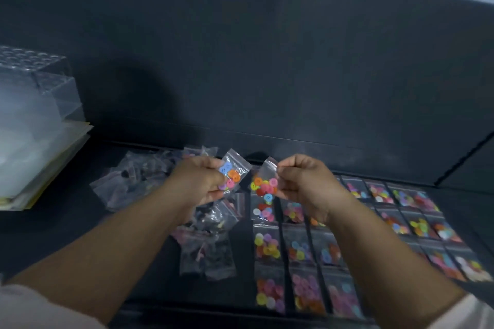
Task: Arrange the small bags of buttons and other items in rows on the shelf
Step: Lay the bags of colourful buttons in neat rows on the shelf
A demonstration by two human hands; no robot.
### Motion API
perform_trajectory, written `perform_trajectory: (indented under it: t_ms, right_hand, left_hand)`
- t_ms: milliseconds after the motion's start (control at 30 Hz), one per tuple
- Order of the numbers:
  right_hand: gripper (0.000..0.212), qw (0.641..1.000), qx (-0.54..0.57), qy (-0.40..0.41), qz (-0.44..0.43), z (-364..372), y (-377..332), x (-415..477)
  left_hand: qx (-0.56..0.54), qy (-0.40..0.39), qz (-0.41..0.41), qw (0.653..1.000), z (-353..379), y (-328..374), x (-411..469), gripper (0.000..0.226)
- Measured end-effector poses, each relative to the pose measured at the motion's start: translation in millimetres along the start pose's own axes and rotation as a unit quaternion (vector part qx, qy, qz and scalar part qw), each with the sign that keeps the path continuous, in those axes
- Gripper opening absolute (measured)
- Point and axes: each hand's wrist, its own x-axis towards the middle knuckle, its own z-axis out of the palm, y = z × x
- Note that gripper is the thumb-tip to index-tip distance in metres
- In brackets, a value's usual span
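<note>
My left hand (199, 181) pinches a small clear bag of coloured buttons (231, 173) above the dark shelf (80, 235). Beside it, my right hand (304, 181) pinches a second button bag (263, 181) by its top corner, so that it hangs down. The two bags are close but apart. Below and to the right, several button bags (302, 248) lie flat in neat rows. A loose heap of small bags with dark items (141, 181) lies on the left of the shelf, partly hidden by my left arm.
A clear plastic organiser box (34, 83) stands on a stack of yellowish sheets (53, 163) at far left. A dark back wall (267, 61) rises behind the shelf. A dark side panel (470, 165) closes the right end.
</note>
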Motion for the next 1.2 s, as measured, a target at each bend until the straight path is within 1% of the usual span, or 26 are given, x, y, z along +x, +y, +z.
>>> perform_trajectory:
  t_ms: [133, 233, 367, 567, 733, 900, 1000, 1067, 1167, 1200]
  right_hand:
    - [0.022, 1.0, -0.008, 0.023, -0.004, -44.8, 4.3, -28.0]
    - [0.021, 0.999, -0.037, 0.03, -0.005, -78.2, 9.9, -50.0]
    - [0.022, 0.995, -0.09, 0.041, 0.002, -118.0, 22.0, -74.4]
    - [0.019, 0.989, -0.148, 0.024, 0.016, -167.9, 38.5, -104.8]
    - [0.017, 0.981, -0.192, 0.02, 0.028, -199.1, 53.0, -116.5]
    - [0.015, 0.973, -0.226, -0.008, 0.036, -214.9, 70.4, -122.2]
    - [0.014, 0.97, -0.242, -0.028, 0.022, -215.6, 79.5, -125.8]
    - [0.016, 0.957, -0.289, -0.014, -0.002, -217.0, 87.1, -126.0]
    - [0.013, 0.916, -0.397, 0.022, -0.049, -222.1, 95.6, -128.5]
    - [0.016, 0.903, -0.424, 0.031, -0.064, -222.8, 96.9, -131.1]
  left_hand:
    - [-0.069, -0.034, -0.042, 0.996, 36.3, -6.8, -19.9, 0.019]
    - [-0.073, -0.055, -0.058, 0.994, 64.2, -10.2, -34.3, 0.015]
    - [-0.064, -0.066, -0.057, 0.994, 94.8, -17.0, -50.9, 0.015]
    - [-0.07, -0.052, -0.065, 0.994, 132.6, -27.9, -72.4, 0.014]
    - [-0.059, -0.045, -0.055, 0.996, 155.6, -36.0, -87.4, 0.013]
    - [-0.03, -0.044, -0.048, 0.997, 171.4, -45.6, -96.6, 0.011]
    - [-0.018, -0.038, -0.043, 0.998, 179.2, -50.7, -102.9, 0.011]
    - [-0.015, -0.033, -0.039, 0.999, 183.7, -53.8, -106.8, 0.009]
    - [-0.015, -0.034, -0.034, 0.999, 189.3, -57.5, -110.5, 0.007]
    - [-0.015, -0.034, -0.033, 0.999, 191.0, -58.7, -111.2, 0.007]
